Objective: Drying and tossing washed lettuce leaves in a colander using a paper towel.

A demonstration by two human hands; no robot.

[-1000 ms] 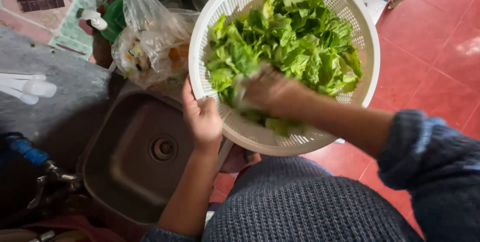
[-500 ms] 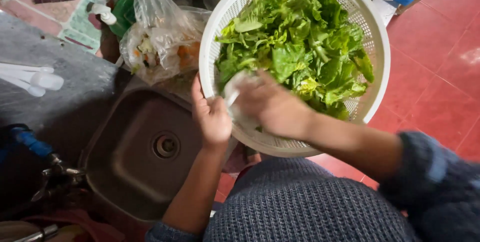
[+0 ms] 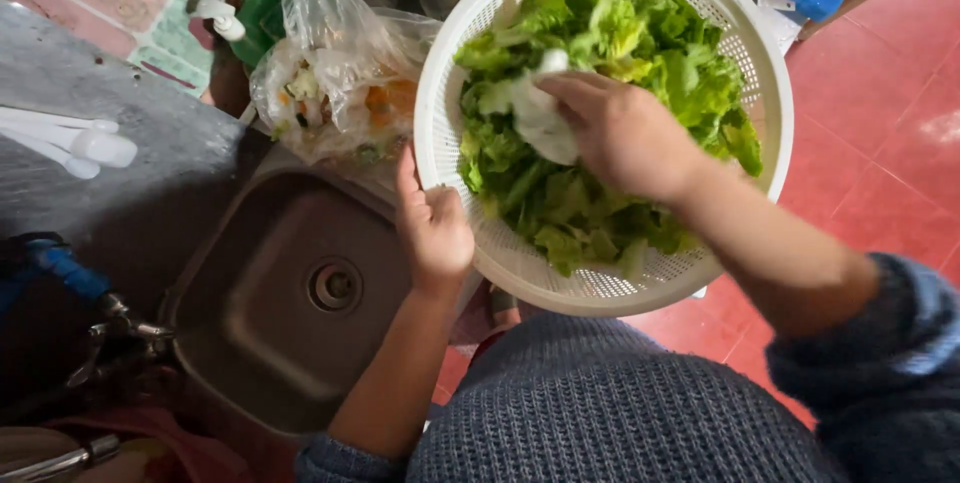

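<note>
A round white plastic colander (image 3: 760, 73) full of green lettuce leaves (image 3: 620, 33) is held beside a steel sink (image 3: 290, 293). My left hand (image 3: 435, 228) grips the colander's rim on its left side. Inside the colander, my right hand (image 3: 620, 133) rests on the leaves with its fingers closed around a pale whitish lettuce piece (image 3: 540, 118). Both forearms are bare, with grey-blue knitted sleeves pushed up.
A clear plastic bag of vegetable scraps (image 3: 340, 83) lies at the sink's far edge. White plastic spoons (image 3: 70, 143) lie on the grey counter at left. A tap with a blue hose (image 3: 70, 278) stands at lower left. Red floor tiles (image 3: 880, 173) lie at right.
My right hand has moved up from the colander's lower part to its middle and closed on a pale lettuce piece. The left hand still holds the rim.
</note>
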